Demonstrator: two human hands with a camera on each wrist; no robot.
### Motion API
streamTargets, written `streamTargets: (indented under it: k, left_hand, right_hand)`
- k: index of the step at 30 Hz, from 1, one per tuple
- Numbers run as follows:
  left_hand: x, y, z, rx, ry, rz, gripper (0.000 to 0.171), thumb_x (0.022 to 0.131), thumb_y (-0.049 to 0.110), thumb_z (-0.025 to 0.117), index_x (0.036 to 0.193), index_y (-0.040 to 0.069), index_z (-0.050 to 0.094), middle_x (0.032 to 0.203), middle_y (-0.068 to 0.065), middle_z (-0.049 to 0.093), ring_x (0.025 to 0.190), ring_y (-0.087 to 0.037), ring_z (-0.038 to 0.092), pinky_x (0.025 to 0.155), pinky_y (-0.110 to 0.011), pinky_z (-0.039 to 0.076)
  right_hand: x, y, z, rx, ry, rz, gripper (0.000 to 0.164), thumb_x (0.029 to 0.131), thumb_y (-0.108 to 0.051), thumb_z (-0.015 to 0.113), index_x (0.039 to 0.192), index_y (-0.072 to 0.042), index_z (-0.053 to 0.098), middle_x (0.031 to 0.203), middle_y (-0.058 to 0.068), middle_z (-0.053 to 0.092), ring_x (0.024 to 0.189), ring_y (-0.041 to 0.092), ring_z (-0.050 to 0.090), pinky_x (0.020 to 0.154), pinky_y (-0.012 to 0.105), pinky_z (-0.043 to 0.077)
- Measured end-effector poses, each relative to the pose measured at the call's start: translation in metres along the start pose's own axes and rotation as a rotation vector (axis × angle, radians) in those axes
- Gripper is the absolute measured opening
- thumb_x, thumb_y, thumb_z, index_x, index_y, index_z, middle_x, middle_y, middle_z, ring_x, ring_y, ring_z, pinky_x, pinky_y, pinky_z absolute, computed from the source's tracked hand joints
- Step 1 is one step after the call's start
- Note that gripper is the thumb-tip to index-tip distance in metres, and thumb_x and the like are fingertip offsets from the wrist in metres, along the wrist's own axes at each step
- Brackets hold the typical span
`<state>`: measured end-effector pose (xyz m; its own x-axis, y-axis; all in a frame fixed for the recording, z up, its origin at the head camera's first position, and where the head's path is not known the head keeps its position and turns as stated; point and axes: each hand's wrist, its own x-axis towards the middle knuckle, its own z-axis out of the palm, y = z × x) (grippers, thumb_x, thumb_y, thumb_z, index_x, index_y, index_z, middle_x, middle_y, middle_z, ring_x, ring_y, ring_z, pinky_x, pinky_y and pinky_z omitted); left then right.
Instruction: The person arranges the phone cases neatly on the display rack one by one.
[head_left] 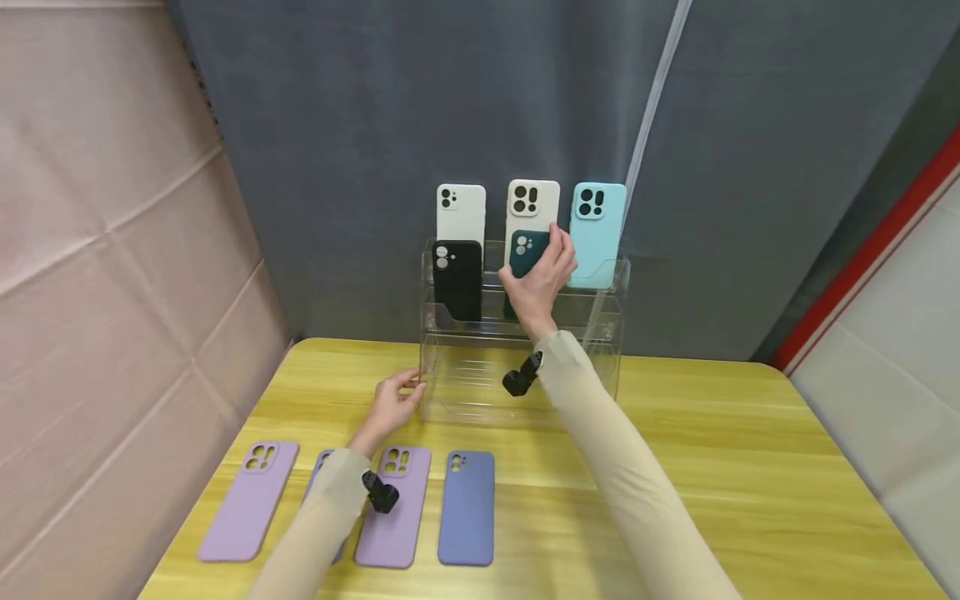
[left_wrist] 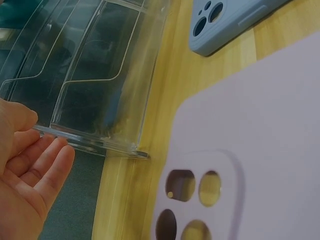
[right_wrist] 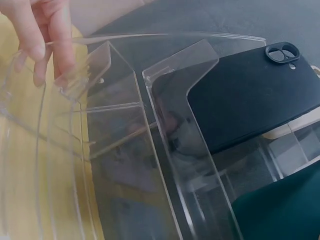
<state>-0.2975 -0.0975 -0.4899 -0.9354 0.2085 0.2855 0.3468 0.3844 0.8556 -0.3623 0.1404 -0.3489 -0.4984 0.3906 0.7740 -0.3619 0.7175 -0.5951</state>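
Note:
My right hand [head_left: 542, 287] grips a dark green phone case [head_left: 527, 250] by its sides, thumb left and fingers right. Its lower end is at the middle tier of a clear acrylic display rack [head_left: 525, 329], in front of a cream phone case [head_left: 533, 198]. The green case also shows low in the right wrist view. Down at the rack's left side, my left hand [head_left: 393, 402] holds the side edge, thumb on one face and fingers on the other. A black phone case [head_left: 457, 283] stands in the middle tier, left of the green one.
In the top tier stand a white case [head_left: 461, 215] and a light blue case [head_left: 597, 242]. Lilac cases [head_left: 251, 500] [head_left: 394, 521] and a blue-violet case [head_left: 467, 508] lie on the wooden table [head_left: 712, 475]; another blue-violet one is partly under my left sleeve. A grey curtain [head_left: 375, 167] hangs behind.

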Motion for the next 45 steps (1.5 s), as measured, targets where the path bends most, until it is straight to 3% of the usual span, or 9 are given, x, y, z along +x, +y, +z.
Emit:
streamTargets:
  k: [10,19,25,34,45]
  left_hand:
    - [0.0,0.002,-0.002,0.0,0.01,-0.008,0.034,0.09,0.0,0.059,0.123,-0.01,0.056,0.123,-0.025,0.056,0.101,-0.035,0.06,0.079,-0.037,0.055]
    - [0.001,0.0,-0.003,0.01,-0.001,-0.02,0.035,0.09,0.0,0.058,0.124,-0.011,0.054,0.124,-0.027,0.054,0.101,-0.036,0.06,0.079,-0.035,0.055]
    - [0.003,-0.001,-0.001,-0.003,-0.011,-0.038,0.036,0.091,0.003,0.058,0.125,-0.009,0.054,0.125,-0.025,0.055,0.102,-0.034,0.06,0.08,-0.035,0.054]
    - [0.005,0.0,0.0,-0.005,-0.015,-0.041,0.036,0.091,0.003,0.058,0.125,-0.009,0.054,0.125,-0.024,0.055,0.103,-0.034,0.059,0.08,-0.035,0.055]
    - [0.004,-0.001,-0.005,0.007,-0.003,-0.076,0.036,0.091,0.003,0.057,0.126,-0.007,0.055,0.123,-0.023,0.056,0.103,-0.033,0.059,0.08,-0.035,0.055]
  right_hand:
    - [-0.011,-0.001,0.005,-0.007,0.003,-0.012,0.079,0.072,-0.017,0.074,0.139,-0.004,0.033,0.136,0.015,0.03,0.117,0.031,0.029,0.099,0.046,0.026]
    - [-0.02,0.002,0.01,-0.043,0.0,-0.011,0.087,0.071,-0.016,0.077,0.143,-0.006,0.028,0.141,0.013,0.028,0.119,0.03,0.029,0.092,0.047,0.03]
    - [-0.022,0.004,0.007,-0.057,-0.021,0.003,0.09,0.073,-0.017,0.077,0.145,-0.006,0.024,0.143,0.014,0.025,0.125,0.029,0.026,0.095,0.047,0.03]
    - [-0.022,0.011,-0.024,0.037,-0.026,0.047,0.083,0.08,-0.016,0.073,0.145,-0.003,0.023,0.143,0.015,0.028,0.13,0.026,0.025,0.108,0.042,0.022]
    - [-0.024,0.03,-0.073,0.197,-0.002,0.109,0.065,0.083,-0.002,0.066,0.139,0.002,0.033,0.134,0.017,0.037,0.125,0.024,0.031,0.107,0.037,0.027]
